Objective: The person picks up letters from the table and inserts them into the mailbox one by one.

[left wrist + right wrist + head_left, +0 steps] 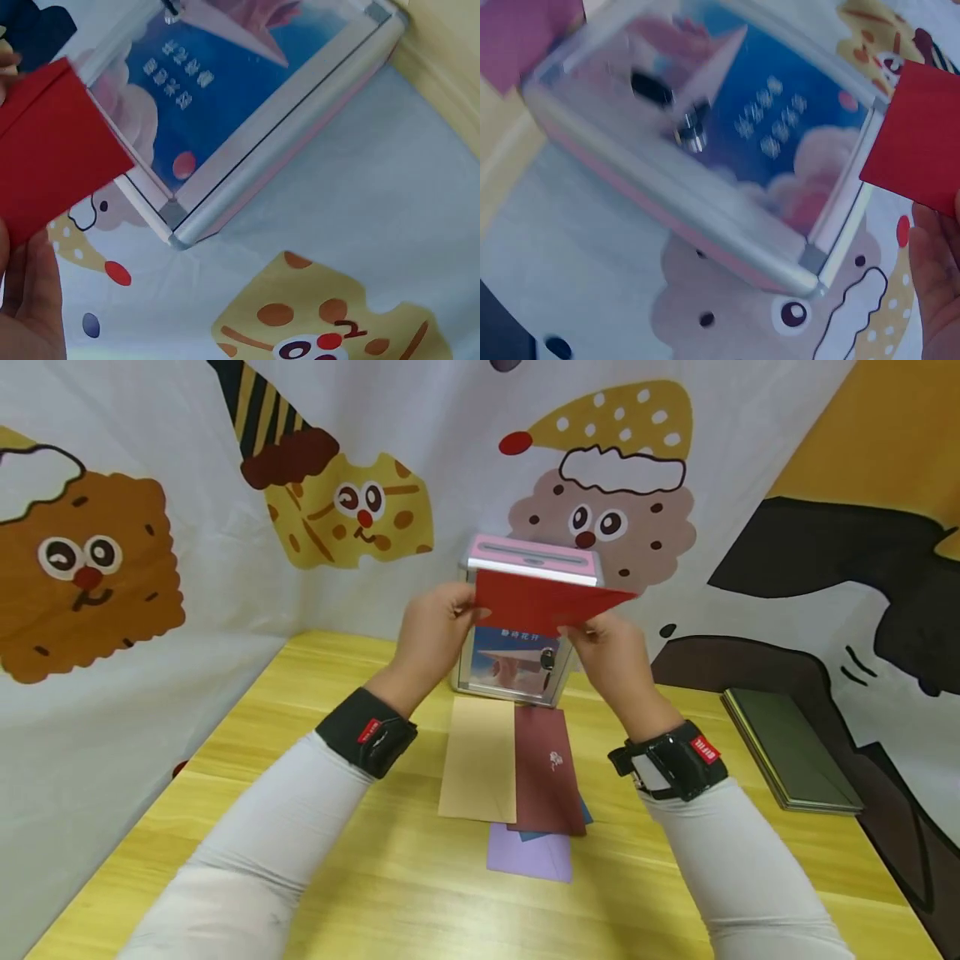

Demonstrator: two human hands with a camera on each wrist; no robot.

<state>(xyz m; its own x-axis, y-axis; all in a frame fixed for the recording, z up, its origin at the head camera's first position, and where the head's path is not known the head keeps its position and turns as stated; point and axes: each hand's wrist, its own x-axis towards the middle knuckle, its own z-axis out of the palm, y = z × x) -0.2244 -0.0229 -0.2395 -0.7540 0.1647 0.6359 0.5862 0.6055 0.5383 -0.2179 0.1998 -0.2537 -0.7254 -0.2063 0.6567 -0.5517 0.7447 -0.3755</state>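
A red envelope (547, 602) is held up in front of the upper part of a pink and silver box (468, 647). My left hand (431, 639) pinches its left side, while my right hand (615, 664) pinches its lower edge towards the right. The box stands upright with a long slot (534, 552) in its pink top, and a lock with a key (548, 658) is on its picture front. Seen from the left wrist, the red envelope (64, 150) appears beside the box's top end. From the right wrist, part of the red envelope (915, 139) shows above my fingers.
Before the box lie a tan envelope (478, 760), a maroon envelope (546, 777), a mostly covered blue one (587, 812) and a lilac one (529, 853), overlapping. A dark green stack (795, 747) lies at the table's right. Behind hangs a cartoon-printed cloth (457, 435).
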